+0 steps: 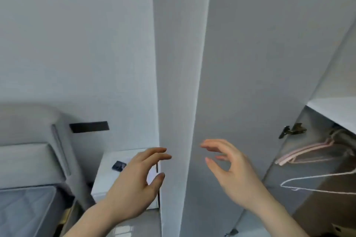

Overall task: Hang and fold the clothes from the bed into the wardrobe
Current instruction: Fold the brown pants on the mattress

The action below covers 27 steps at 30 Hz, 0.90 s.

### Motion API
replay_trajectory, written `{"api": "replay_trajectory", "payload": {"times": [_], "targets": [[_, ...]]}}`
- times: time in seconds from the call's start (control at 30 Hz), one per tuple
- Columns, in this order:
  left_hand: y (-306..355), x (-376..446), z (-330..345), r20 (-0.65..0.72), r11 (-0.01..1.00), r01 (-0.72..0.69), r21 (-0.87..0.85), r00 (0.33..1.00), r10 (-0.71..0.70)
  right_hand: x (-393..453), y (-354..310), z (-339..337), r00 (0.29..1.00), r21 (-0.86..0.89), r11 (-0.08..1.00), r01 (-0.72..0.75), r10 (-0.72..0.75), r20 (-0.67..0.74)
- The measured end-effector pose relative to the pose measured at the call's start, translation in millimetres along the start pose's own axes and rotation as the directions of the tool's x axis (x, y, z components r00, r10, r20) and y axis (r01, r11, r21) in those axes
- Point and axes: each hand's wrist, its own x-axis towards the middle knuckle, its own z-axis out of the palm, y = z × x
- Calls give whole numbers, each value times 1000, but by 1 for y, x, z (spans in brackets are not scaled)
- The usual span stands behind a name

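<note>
Wardrobe [250,82] directly ahead, door [179,63] swung out edge-on between both hands; interior at right with pink hangers [306,153] and a white hanger [317,183] on the rail. No clothes in view. Bed [25,206] at lower left, well apart from the wardrobe. Left hand [134,184] and right hand [229,169] raised either side of the door edge, fingers loosely spread, gripping nothing. Likely risks: fingers caught at the hinge [292,130]; door striking the white nightstand [119,175] beside it; hangers knocked off when reaching in. No brand, label or legible writing visible.
</note>
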Motion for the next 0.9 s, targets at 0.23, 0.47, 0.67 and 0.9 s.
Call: {"api": "replay_trajectory", "payload": {"times": [0.23, 0.47, 0.67, 0.9], "targets": [[-56, -182, -95, -210, 896, 424, 133, 895, -392, -14, -70, 147, 887, 176, 980, 88, -158, 435], [-60, -377, -157, -405, 724, 687, 62, 680, -611, -76, -172, 266, 698, 301, 936, 181, -338, 631], [-54, -562, -209, -489, 565, 824, 45, 511, -707, -172, -269, 385, 532, 407, 894, 188, -441, 723], [-49, -735, -233, -532, 355, 929, -101, 251, -809, -285, -356, 501, 309, 455, 870, 189, -493, 813]]}}
